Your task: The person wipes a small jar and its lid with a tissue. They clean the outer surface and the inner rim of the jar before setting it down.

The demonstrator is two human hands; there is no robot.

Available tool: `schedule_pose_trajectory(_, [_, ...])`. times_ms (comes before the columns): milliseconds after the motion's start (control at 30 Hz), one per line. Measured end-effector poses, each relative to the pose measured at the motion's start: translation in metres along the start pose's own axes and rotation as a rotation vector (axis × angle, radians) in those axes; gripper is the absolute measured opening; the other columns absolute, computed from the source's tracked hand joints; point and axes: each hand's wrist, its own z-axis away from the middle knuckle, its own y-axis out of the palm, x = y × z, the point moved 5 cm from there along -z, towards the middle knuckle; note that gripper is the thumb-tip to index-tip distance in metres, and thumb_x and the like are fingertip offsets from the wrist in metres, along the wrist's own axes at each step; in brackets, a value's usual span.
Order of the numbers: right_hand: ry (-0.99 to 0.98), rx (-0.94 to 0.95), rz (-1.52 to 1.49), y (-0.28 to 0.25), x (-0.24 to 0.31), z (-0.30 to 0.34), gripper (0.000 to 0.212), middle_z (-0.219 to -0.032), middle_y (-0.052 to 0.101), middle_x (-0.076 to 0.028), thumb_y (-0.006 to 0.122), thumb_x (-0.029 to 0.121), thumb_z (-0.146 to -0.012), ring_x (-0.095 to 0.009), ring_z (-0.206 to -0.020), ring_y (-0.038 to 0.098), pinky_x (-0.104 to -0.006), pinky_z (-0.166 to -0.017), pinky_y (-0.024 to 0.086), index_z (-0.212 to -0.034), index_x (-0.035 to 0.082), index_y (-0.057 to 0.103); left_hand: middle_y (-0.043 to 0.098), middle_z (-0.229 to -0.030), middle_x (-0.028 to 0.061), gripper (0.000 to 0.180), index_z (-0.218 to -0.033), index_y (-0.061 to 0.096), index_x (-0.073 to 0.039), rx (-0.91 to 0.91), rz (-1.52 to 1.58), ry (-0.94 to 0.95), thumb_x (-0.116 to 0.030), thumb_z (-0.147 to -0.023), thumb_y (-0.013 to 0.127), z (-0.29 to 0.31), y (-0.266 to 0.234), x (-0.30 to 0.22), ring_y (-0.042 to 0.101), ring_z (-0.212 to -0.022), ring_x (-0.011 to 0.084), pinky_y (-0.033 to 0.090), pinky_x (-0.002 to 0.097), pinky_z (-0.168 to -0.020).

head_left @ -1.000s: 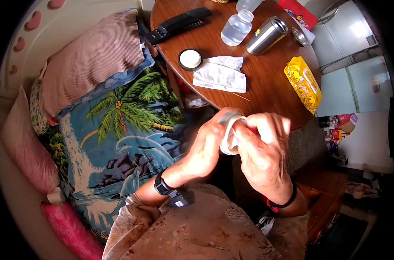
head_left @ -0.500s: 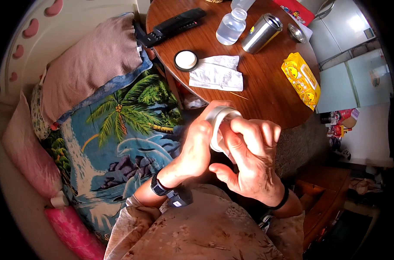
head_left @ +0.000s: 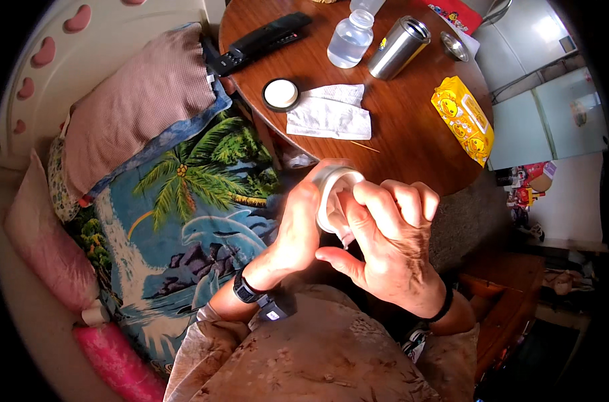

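A white, round, hollow piece like a cup lid (head_left: 330, 197) is tilted in front of my body, its open side toward my right hand. My left hand (head_left: 296, 224) is closed around its outer side, with a watch-like band on the wrist. A finger of my right hand (head_left: 395, 251) reaches inside the rim; the other fingers are bent and apart, and the thumb sticks out below. What the fingertip touches inside is hidden. Beyond my hands, on the round wooden table (head_left: 398, 151), are a folded white cloth (head_left: 331, 120) and a black-rimmed white lid (head_left: 280, 94).
On the table also are a black cordless phone (head_left: 264, 43), a clear bottle (head_left: 350, 43), an open steel flask (head_left: 399, 50), a small metal cup (head_left: 454, 47), a thin stick (head_left: 365, 145) and a yellow wipes pack (head_left: 462, 120). A bed with a printed blanket (head_left: 184, 248) lies left.
My right hand has turned slightly and its fingers have spread from the rim a little. The white piece has tilted, showing more of its inside. The whole view has shifted slightly.
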Motion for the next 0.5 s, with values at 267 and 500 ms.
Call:
schedule_pose_trajectory(267, [-0.054, -0.040, -0.126, 0.003, 0.001, 0.001, 0.056, -0.119, 0.053, -0.003, 0.066, 0.054, -0.078, -0.023, -0.106, 0.045, -0.0455, -0.090, 0.032, -0.104, 0.005, 0.066, 0.066, -0.108, 0.0115, 0.065, -0.120, 0.059, 0.000, -0.082, 0.092, -0.146, -0.047, -0.104, 0.017, 0.001, 0.002, -0.001, 0.063, -0.100, 0.0200, 0.051, 0.0330, -0.087])
schedule_pose_trajectory(500, [0.021, -0.015, 0.157, 0.003, 0.001, -0.004, 0.069, -0.122, 0.051, -0.007, 0.057, 0.067, -0.082, -0.028, -0.107, 0.043, -0.0481, -0.093, 0.030, -0.112, 0.005, 0.061, 0.065, -0.106, 0.0120, 0.057, -0.120, 0.056, 0.003, -0.040, -0.118, 0.064, -0.046, -0.103, 0.030, -0.007, -0.002, -0.012, 0.064, -0.096, 0.0197, 0.052, 0.0324, -0.083])
